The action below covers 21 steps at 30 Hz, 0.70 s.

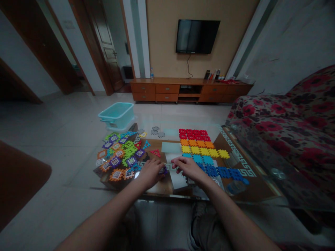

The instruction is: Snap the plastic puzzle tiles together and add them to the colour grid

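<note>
My left hand is closed over a purple interlocking block, which mostly hides beneath the fingers. To its right, my right hand hovers over the table with loosely bent fingers slightly apart and nothing visible in them. Beyond and beside the right hand, notched blocks lie in colour rows: red blocks, orange blocks, yellow blocks, light blue blocks and dark blue blocks. Left of my left hand spreads a mixed pile of green blocks, purple window blocks and orange window blocks.
The glass table has a clear bottle lying near its right front. A turquoise bin stands at the far left corner. Grey blocks lie at the back. A flowered sofa borders the right side.
</note>
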Tool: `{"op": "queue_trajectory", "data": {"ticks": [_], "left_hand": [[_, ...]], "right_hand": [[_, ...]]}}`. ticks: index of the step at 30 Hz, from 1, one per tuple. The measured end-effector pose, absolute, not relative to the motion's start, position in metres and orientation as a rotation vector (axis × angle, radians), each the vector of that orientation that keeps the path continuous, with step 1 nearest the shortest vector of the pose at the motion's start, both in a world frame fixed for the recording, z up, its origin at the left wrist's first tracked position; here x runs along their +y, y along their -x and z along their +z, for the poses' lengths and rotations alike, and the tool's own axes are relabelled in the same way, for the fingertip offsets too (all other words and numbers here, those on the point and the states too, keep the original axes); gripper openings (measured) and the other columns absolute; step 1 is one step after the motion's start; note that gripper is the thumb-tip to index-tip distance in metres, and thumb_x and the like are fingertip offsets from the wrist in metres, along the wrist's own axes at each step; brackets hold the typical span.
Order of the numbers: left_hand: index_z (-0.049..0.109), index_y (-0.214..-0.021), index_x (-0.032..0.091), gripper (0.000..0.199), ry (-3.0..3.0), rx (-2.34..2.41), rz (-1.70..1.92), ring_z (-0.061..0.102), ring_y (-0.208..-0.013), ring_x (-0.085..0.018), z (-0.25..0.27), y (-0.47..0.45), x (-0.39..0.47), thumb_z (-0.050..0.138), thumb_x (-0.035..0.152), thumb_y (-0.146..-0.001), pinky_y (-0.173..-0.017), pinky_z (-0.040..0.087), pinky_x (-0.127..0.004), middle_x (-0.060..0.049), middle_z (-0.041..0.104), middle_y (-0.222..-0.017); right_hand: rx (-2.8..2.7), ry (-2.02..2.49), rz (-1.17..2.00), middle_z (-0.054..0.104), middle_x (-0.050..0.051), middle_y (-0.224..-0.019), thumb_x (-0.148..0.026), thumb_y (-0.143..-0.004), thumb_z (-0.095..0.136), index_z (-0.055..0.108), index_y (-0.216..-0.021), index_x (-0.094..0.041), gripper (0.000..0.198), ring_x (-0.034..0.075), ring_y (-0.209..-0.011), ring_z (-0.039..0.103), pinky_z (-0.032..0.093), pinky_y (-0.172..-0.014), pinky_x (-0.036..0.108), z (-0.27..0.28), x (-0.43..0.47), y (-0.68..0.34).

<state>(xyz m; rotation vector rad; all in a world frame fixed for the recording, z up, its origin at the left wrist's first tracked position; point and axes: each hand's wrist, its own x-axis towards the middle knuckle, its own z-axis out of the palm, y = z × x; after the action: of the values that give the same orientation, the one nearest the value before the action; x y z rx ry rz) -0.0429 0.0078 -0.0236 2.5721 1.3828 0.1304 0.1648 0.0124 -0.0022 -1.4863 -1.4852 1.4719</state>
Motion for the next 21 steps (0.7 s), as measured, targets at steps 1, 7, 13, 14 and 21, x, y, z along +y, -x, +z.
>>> {"op": "queue_trajectory", "data": {"ticks": [1, 7, 13, 14, 21], "left_hand": [[0.064, -0.114, 0.024, 0.033, -2.572, 1.372, 0.143, 0.056, -0.107, -0.03, -0.025, 0.045, 0.009, 0.067, 0.038, -0.084, -0.09, 0.041, -0.041, -0.01, 0.064, -0.113], [0.063, -0.115, 0.022, 0.037, -2.48, 1.521, 0.43, 0.054, -0.112, -0.027, -0.034, 0.068, 0.034, 0.056, 0.048, -0.089, -0.094, 0.042, -0.038, -0.011, 0.058, -0.121], [0.056, -0.121, 0.018, 0.037, -2.351, 1.782, 0.502, 0.053, -0.116, -0.027, -0.05, 0.077, 0.061, 0.053, 0.04, -0.091, -0.099, 0.04, -0.036, -0.013, 0.056, -0.125], [0.055, -0.124, 0.018, 0.039, -2.348, 1.782, 0.484, 0.053, -0.117, -0.027, -0.052, 0.075, 0.064, 0.054, 0.039, -0.091, -0.099, 0.04, -0.036, -0.014, 0.056, -0.126], [0.049, -0.132, 0.016, 0.053, -2.386, 1.774, 0.423, 0.052, -0.121, -0.031, -0.06, 0.05, 0.076, 0.057, 0.044, -0.088, -0.1, 0.038, -0.038, -0.016, 0.057, -0.129]], "right_hand": [[-1.493, 1.488, 1.467, 0.069, 0.004, -0.084, -0.039, -0.087, 0.056, 0.069, -0.083, -0.018, 0.025, 0.012, -0.06, 0.056, 0.034, -0.049, 0.021, -0.001, 0.012, -0.164], [-1.492, 1.475, 1.414, 0.07, 0.004, -0.081, -0.034, -0.087, 0.055, 0.069, -0.085, -0.018, 0.021, 0.012, -0.059, 0.056, 0.038, -0.052, 0.023, -0.001, 0.014, -0.165], [-1.665, 1.487, 1.301, 0.063, 0.001, -0.065, -0.031, -0.087, 0.056, 0.067, -0.072, -0.017, 0.022, 0.012, -0.058, 0.052, 0.037, -0.054, 0.023, -0.006, 0.005, -0.153], [-1.721, 1.463, 1.306, 0.064, 0.001, -0.066, -0.03, -0.087, 0.056, 0.068, -0.074, -0.017, 0.022, 0.013, -0.06, 0.053, 0.037, -0.055, 0.023, -0.006, 0.001, -0.149], [-1.961, 1.234, 1.404, 0.063, 0.0, -0.066, -0.024, -0.085, 0.056, 0.07, -0.079, -0.017, 0.017, 0.013, -0.06, 0.053, 0.035, -0.053, 0.023, -0.003, -0.027, -0.124]]}}
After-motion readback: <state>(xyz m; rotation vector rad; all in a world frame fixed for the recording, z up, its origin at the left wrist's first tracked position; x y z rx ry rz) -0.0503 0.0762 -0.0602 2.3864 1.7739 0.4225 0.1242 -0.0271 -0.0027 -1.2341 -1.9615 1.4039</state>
